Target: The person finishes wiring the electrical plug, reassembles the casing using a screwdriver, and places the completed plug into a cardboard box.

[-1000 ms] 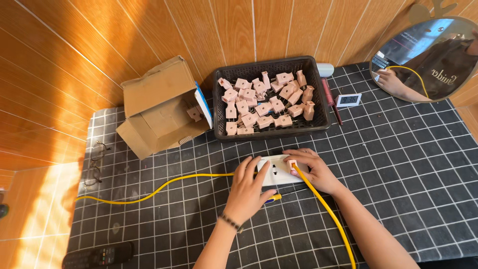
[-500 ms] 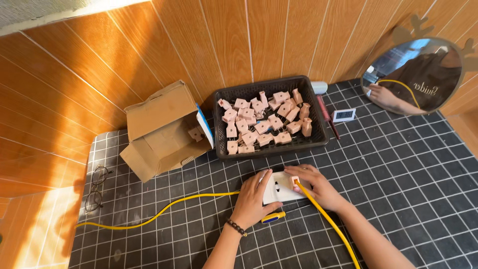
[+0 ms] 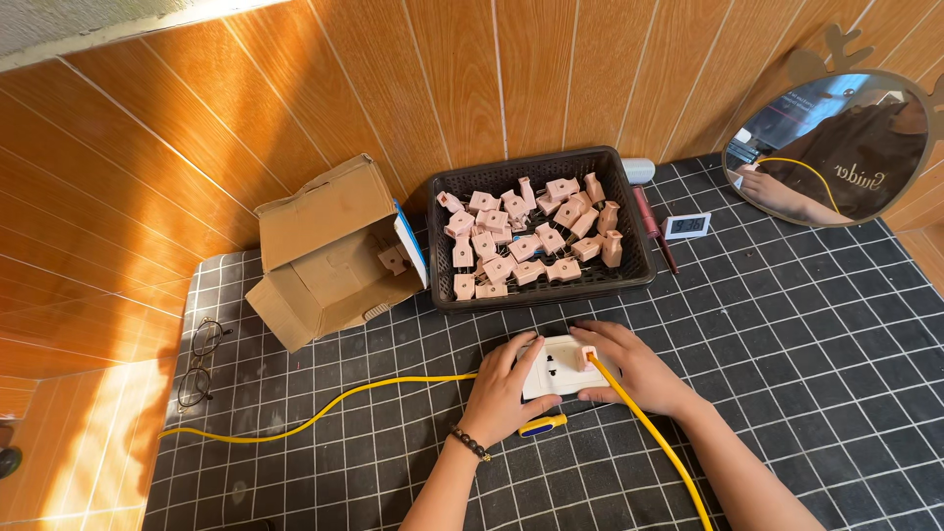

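White socket box [image 3: 557, 366] sits flat on the gridded counter [image 3: 806, 324], just in front of the black basket [image 3: 536, 228] of pink plugs. My left hand [image 3: 503, 391] presses it down, fingers spread. My right hand [image 3: 634, 369] pinches the pink plug [image 3: 589, 357] on the yellow cable [image 3: 649, 438]. I should push straight and hold steady

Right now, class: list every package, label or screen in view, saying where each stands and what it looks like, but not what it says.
Cardboard box: back left on the dark grid mat, on its side, brown, flaps open, with a blue and white flat thing against its right side.
Small digital display: right of the black basket, a small white rectangle with a grey screen.
No other package or screen shows.
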